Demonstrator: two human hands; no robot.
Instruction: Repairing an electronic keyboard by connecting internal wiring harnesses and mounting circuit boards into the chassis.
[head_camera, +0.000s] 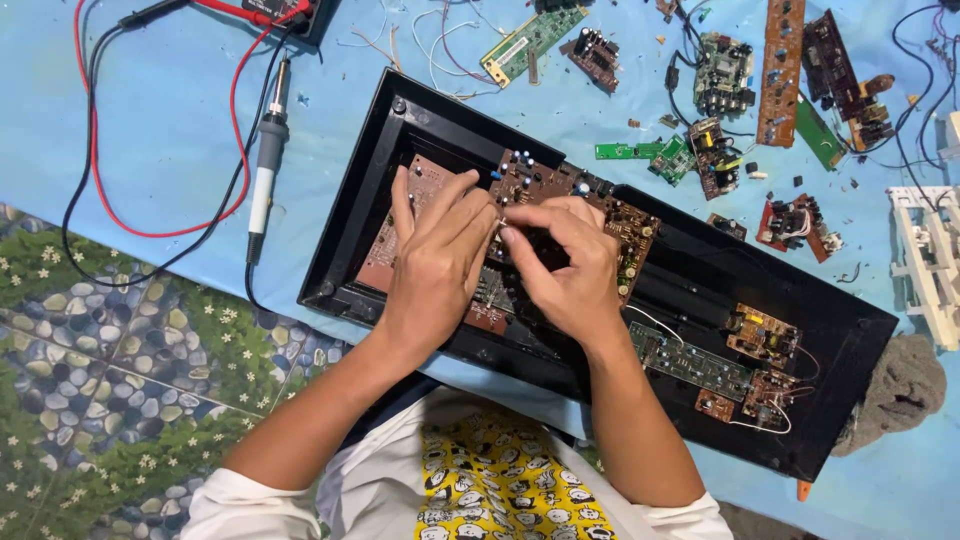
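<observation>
Both hands meet over a brown circuit board (560, 200) lying in a long black casing (760, 270): left hand (435, 260) and right hand (565, 265) each close their grip on a tiny part (502, 222). A soldering iron (265, 170), loose boards (780, 70) and wires crowd the blue tabletop (150, 120).

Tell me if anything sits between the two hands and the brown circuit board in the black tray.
Nothing visible does. The left hand and the right hand are already over the brown circuit board in the black tray, fingertips meeting around a small pale part too tiny to identify. The hands hide the board beneath them.
</observation>
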